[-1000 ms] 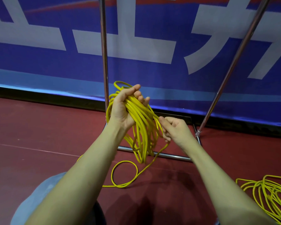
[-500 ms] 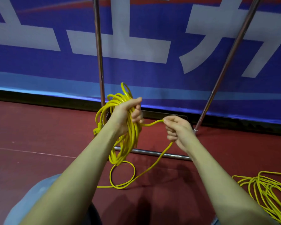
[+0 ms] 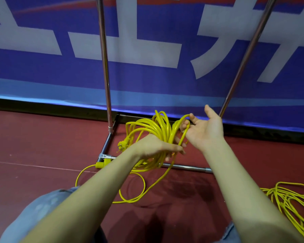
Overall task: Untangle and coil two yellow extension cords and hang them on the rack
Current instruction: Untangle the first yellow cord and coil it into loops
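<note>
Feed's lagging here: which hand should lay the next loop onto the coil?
Probably the right hand: its fingers already hook the free strand beside the coil, while the left hand grips the bundle.

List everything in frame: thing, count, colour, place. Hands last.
coiled cord: 1, yellow, gripped by the left hand, one loop over the right hand's fingers, tail trailing on the floor
plug: 1, yellow, hanging at the coil's left
socket end: 1, yellow, on the floor by the rack's base corner
loose cord: 1, yellow, heaped on the floor, lower right
rack: 1, chrome, two poles and base bars
floor: dark red
banner: blue and white, behind the rack
left hand
right hand
</note>
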A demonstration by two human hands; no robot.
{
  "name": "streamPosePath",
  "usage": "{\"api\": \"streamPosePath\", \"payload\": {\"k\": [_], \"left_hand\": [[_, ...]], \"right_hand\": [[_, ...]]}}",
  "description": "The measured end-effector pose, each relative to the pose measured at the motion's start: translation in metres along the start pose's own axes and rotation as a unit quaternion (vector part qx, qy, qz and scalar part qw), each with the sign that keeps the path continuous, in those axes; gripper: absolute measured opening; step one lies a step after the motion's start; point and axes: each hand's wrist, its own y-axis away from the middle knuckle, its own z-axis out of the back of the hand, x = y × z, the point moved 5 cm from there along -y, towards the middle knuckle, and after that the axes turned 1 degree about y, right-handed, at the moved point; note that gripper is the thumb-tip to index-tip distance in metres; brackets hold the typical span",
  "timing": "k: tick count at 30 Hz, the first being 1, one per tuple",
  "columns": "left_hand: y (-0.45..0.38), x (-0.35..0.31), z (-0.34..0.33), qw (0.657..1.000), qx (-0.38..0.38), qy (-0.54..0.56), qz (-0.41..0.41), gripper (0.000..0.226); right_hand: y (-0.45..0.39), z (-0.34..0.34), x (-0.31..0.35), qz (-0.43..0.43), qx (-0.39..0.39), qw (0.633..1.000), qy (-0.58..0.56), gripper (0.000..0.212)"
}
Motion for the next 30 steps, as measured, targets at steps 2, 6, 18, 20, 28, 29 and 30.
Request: {"api": "streamPosePath", "payload": {"k": [2,6,18,20,28,29,30], "left_hand": [[-0.001,-0.002,-0.001,0.999,-0.010,0.053,-0.006,0.007],[-0.005,-0.007,0.006,0.981,-0.065,0.179,-0.023,0.004],[-0.008,-0.011,0.048,0.851,-0.225,0.473,-0.048,0.012],[-0.007,-0.013,0.053,0.852,-0.226,0.470,-0.050,0.013],[-0.002,0.001,0.028,0.949,-0.149,0.276,0.017,0.017],[-0.001,0.002,0.024,0.956,-0.130,0.263,0.020,0.016],[0.000,0.004,0.020,0.959,-0.107,0.261,0.025,0.016]], "right_hand": [[0.000,0.000,0.001,0.005,0.007,1.000,0.024,0.043],[0.000,-0.001,0.007,0.035,0.032,0.988,0.149,0.041],[0.007,0.010,-0.020,0.065,0.148,0.824,0.543,0.011],[0.008,0.008,-0.023,0.073,0.149,0.814,0.557,0.012],[0.009,-0.011,0.010,0.126,0.128,0.951,0.252,0.014],[0.009,-0.010,0.014,0.126,0.116,0.961,0.216,0.014],[0.008,-0.009,0.017,0.126,0.103,0.969,0.183,0.014]]}}
